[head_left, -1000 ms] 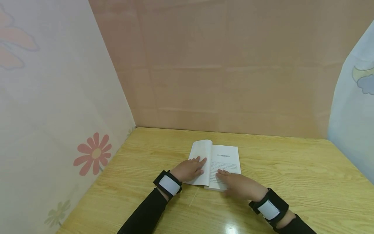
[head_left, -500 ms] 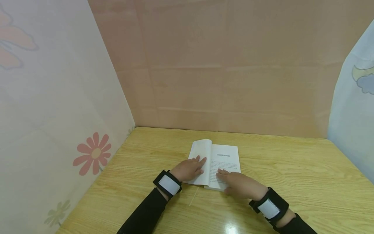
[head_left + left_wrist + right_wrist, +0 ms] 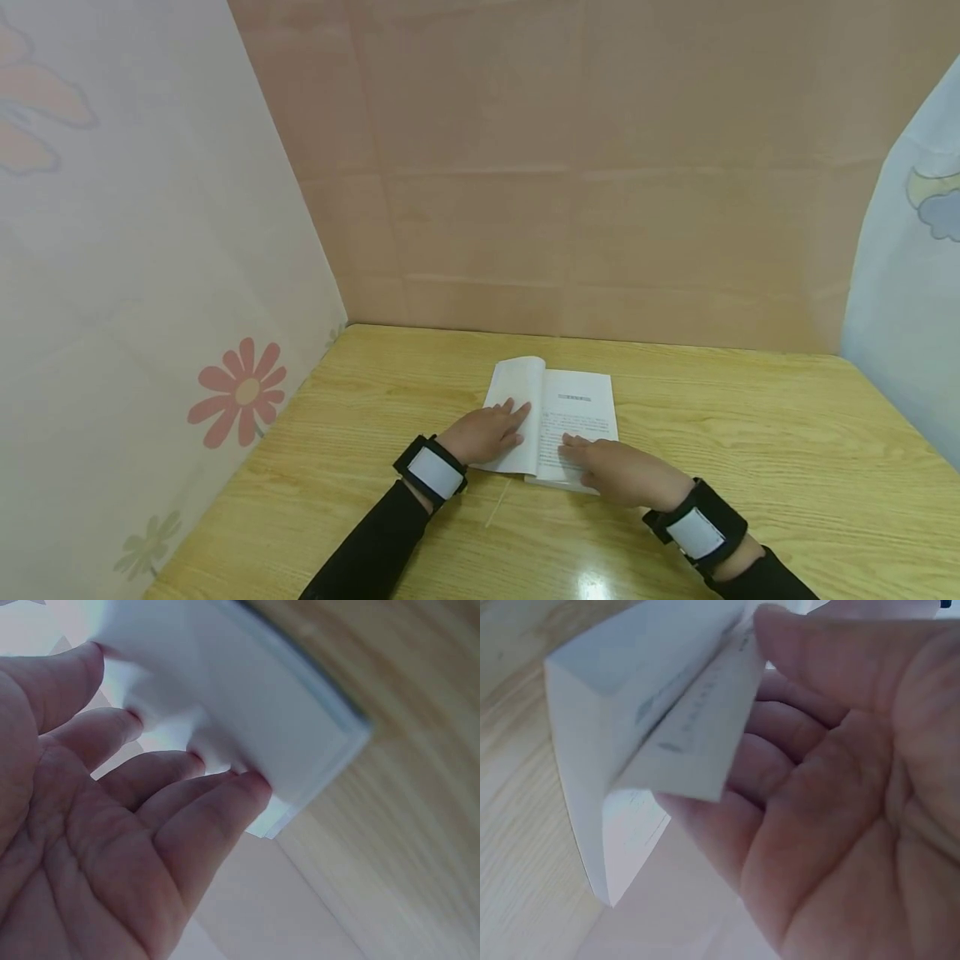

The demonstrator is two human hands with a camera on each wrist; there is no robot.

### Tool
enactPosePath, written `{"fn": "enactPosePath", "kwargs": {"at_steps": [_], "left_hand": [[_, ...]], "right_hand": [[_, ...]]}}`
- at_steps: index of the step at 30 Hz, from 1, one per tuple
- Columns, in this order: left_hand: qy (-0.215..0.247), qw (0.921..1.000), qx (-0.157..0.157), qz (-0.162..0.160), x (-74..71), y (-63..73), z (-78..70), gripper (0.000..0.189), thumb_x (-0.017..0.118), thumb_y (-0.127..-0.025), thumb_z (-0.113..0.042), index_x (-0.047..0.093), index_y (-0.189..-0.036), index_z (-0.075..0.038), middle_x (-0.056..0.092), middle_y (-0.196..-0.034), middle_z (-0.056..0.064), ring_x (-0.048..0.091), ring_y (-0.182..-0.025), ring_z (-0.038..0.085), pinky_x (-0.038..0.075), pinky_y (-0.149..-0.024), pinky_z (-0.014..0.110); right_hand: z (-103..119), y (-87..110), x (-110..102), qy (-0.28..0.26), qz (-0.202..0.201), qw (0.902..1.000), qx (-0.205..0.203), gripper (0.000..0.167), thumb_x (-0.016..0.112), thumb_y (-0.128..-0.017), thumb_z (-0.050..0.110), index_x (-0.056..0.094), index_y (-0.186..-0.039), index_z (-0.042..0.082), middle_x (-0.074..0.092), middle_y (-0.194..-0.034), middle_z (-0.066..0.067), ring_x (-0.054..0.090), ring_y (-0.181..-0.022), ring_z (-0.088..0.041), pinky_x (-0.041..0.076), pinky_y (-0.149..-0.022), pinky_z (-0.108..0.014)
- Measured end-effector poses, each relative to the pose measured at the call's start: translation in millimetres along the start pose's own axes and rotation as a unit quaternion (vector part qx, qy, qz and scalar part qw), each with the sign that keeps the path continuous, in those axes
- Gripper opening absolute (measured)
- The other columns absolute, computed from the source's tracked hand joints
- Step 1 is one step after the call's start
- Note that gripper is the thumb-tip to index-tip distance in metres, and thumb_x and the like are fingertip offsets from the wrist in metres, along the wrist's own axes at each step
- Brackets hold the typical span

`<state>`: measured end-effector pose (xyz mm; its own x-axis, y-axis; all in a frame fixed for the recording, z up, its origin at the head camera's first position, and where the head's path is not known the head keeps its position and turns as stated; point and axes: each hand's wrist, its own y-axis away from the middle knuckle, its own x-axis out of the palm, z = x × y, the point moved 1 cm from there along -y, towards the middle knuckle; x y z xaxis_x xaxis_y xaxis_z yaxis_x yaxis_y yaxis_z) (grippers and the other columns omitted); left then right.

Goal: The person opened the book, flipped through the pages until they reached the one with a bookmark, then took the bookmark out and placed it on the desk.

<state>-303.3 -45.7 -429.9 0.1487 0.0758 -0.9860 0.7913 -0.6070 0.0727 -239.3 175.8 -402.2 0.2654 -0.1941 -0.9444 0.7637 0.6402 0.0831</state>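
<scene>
An open book (image 3: 576, 404) with white pages lies on the table. My left hand (image 3: 480, 437) rests on its left-hand page (image 3: 517, 383), and in the left wrist view the spread fingertips (image 3: 251, 784) press against the paper. Over the lower part of the printed right-hand side is my right hand (image 3: 626, 475). Up close in the right wrist view, a single page (image 3: 697, 739) stands lifted away from the thick block of pages (image 3: 581, 750), its edge between the thumb (image 3: 802, 656) and the fingers of that hand. The lower text is partly hidden by the right hand.
The wooden table (image 3: 750, 433) spreads around the book. A brown papered wall (image 3: 570, 183) closes off the back. Pale panels with flower (image 3: 247, 392) and cloud (image 3: 941, 215) prints stand at the left and right. Black bands with white patches (image 3: 435, 473) circle both wrists.
The right hand has shifted slightly to the right over the lower page. Its thumb was blurred a second ago. The left hand and the book have stayed in place.
</scene>
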Motion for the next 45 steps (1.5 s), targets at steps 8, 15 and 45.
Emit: {"fn": "enactPosePath", "kwargs": {"at_steps": [8,15,45], "left_hand": [[0.000,1.0000,0.000,0.002,0.6,0.4,-0.5,0.053,0.050,-0.103,-0.030,0.036,-0.151,-0.013,0.040,-0.148,0.018,0.044,-0.132,0.032,0.038,-0.106,0.039],[0.006,1.0000,-0.003,0.005,-0.8,0.8,-2.1,0.053,0.051,-0.102,-0.030,0.038,-0.151,-0.013,0.040,-0.148,0.018,0.044,-0.132,0.031,0.037,-0.107,0.039],[0.014,0.9999,0.002,0.010,-1.9,1.3,-0.1,0.054,0.049,-0.103,-0.030,0.035,-0.152,-0.012,0.038,-0.149,0.019,0.042,-0.133,0.033,0.036,-0.107,0.040]], "right_hand": [[-4,1.7,1,0.019,-0.013,0.9997,-0.010,0.045,0.066,-0.087,-0.006,0.058,-0.131,-0.005,0.055,-0.132,-0.024,0.057,-0.116,-0.038,0.048,-0.092,-0.048],[-13,-0.5,0,0.039,-0.052,0.9979,-0.001,0.042,0.070,-0.086,0.001,0.059,-0.126,-0.009,0.060,-0.124,-0.027,0.060,-0.110,-0.041,0.049,-0.090,-0.050],[-16,-8.9,-4,-0.085,-0.155,0.9723,0.153,0.090,0.070,-0.090,0.038,0.028,-0.137,-0.025,0.042,-0.132,-0.044,0.049,-0.118,-0.052,0.047,-0.089,-0.059]]}}
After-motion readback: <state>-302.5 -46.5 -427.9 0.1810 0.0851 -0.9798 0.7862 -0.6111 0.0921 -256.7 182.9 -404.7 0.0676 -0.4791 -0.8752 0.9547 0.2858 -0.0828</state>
